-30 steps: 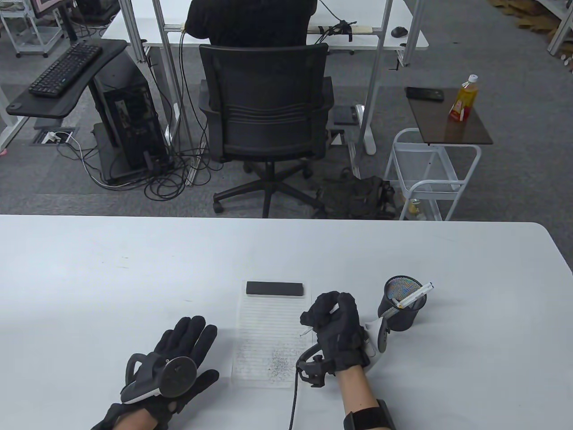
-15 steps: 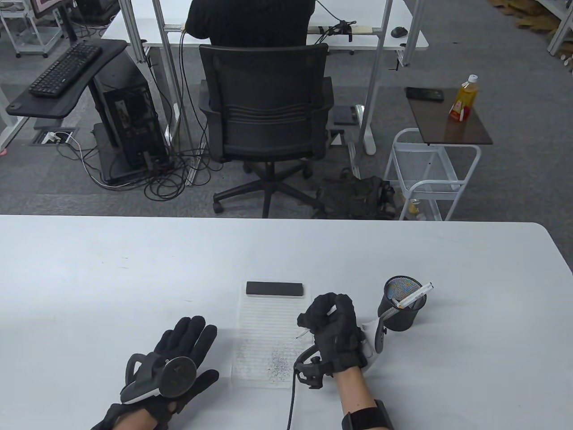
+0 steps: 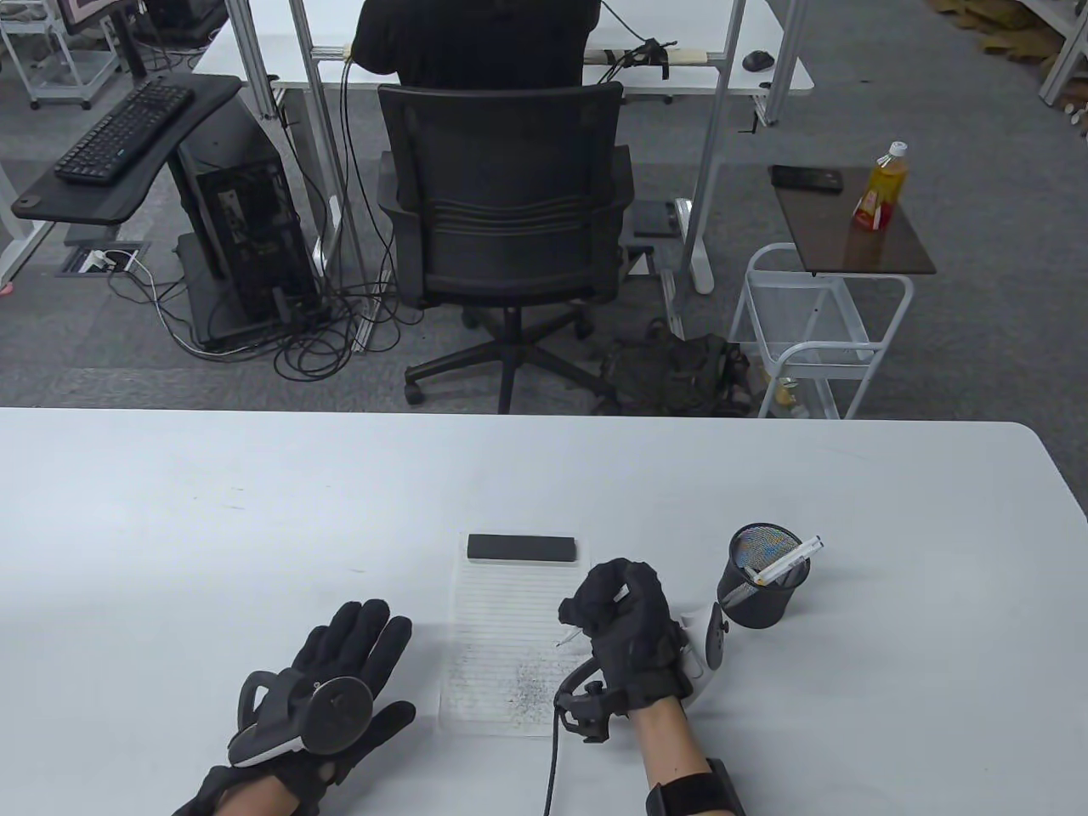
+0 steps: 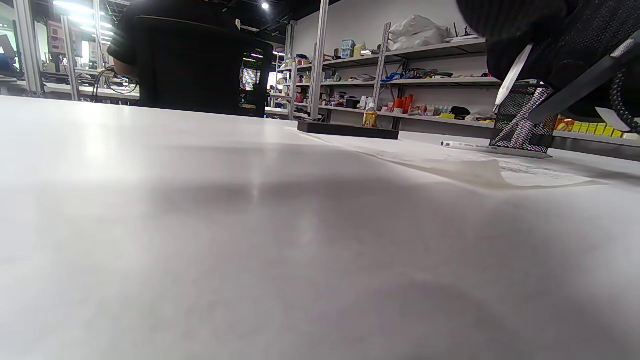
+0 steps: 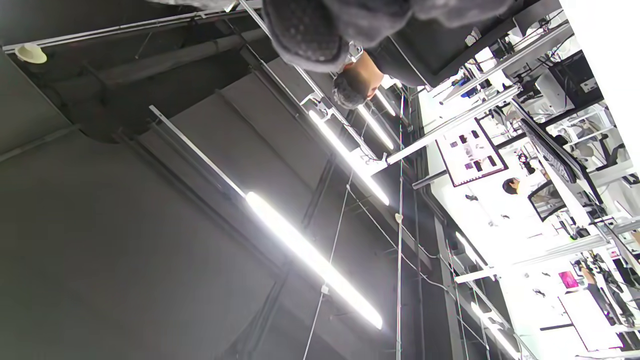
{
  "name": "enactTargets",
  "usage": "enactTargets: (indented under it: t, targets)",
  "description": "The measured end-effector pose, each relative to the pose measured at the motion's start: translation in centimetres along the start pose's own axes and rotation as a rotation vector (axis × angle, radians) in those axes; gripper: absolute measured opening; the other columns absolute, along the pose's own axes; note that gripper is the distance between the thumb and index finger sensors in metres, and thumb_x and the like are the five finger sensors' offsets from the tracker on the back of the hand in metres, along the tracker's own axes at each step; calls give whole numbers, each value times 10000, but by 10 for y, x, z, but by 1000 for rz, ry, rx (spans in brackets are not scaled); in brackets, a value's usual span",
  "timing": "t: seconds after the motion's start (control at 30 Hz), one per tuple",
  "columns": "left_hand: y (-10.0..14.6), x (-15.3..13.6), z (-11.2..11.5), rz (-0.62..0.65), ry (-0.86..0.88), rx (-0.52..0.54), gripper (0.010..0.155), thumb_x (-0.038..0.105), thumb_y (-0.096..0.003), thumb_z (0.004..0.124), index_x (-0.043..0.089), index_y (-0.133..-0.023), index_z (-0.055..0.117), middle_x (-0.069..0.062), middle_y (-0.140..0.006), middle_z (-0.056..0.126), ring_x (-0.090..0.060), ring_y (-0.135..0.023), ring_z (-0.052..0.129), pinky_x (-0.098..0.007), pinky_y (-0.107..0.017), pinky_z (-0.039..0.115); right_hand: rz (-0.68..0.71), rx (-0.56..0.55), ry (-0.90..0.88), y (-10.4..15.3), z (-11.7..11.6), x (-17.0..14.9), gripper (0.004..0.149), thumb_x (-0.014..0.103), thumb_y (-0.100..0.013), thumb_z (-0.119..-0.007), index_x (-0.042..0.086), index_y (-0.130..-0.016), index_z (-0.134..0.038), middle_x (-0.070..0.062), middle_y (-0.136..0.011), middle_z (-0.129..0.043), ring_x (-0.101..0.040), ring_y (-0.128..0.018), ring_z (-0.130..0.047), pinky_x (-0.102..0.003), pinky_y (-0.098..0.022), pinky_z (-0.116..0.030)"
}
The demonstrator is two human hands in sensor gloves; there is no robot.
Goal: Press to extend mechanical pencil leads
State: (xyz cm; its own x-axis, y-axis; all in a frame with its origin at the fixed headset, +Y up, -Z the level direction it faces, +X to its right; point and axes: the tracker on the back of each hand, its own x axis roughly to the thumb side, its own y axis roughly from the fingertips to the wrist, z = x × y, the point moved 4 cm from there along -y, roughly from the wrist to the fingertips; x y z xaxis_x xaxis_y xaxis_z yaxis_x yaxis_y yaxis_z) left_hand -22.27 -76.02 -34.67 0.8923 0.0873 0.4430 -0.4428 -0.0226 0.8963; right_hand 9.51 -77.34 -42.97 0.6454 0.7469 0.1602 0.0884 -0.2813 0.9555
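Note:
My right hand grips a white mechanical pencil in a closed fist, its tip pointing down-left just above the lined paper. In the left wrist view the pencil hangs from that hand at the upper right. My left hand lies flat, palm down, fingers spread, on the table left of the paper and holds nothing. A black mesh pen cup with several pens stands right of my right hand. The right wrist view shows only ceiling and a glove fingertip.
A black rectangular block lies on the paper's far edge. The paper bears grey scribbles near its front. A pen lies on the table by the cup. A cable runs from my right wrist to the front edge.
My right hand has moved a little left and toward me with the pencil, its tip now lower over the paper. My left hand has not moved.

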Motion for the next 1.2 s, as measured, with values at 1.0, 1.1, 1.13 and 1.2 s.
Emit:
enactTargets:
  t: [1.0, 1.1, 1.13, 1.2]
  targets:
    - [-1, 1, 0, 3, -9, -2, 889, 642, -446, 664, 252, -1144, 276, -125, -1203, 252, -459, -1115, 335, -638, -765, 427, -93, 47, 56, 8, -19, -46, 542, 510, -598, -603, 52, -708, -872, -105, -484, -857, -397, -389, -843, -685, -455, -708]
    - [0, 1, 0, 3, -6, -3, 890, 641, -446, 665, 250, -1145, 276, -125, -1203, 254, -460, -1114, 337, -638, -764, 429, -91, 44, 67, 8, -20, -47, 513, 480, -597, -603, 56, -695, -876, -100, -469, -860, -392, -374, -847, -680, -447, -717]
    - [-1, 1, 0, 3, -5, -3, 891, 642, -447, 664, 249, -1145, 275, -125, -1203, 252, -459, -1115, 334, -638, -765, 427, -92, 42, 69, 8, -20, -48, 511, 477, -597, -604, 56, -692, -878, -99, -467, -860, -390, -371, -849, -680, -443, -719]
    - [-1, 0, 0, 2, -8, -3, 890, 642, -447, 664, 251, -1145, 274, -124, -1203, 252, -459, -1115, 335, -638, -766, 426, -93, 49, 73, 8, -21, -48, 507, 471, -597, -601, 56, -694, -876, -100, -469, -859, -393, -373, -847, -680, -446, -717]
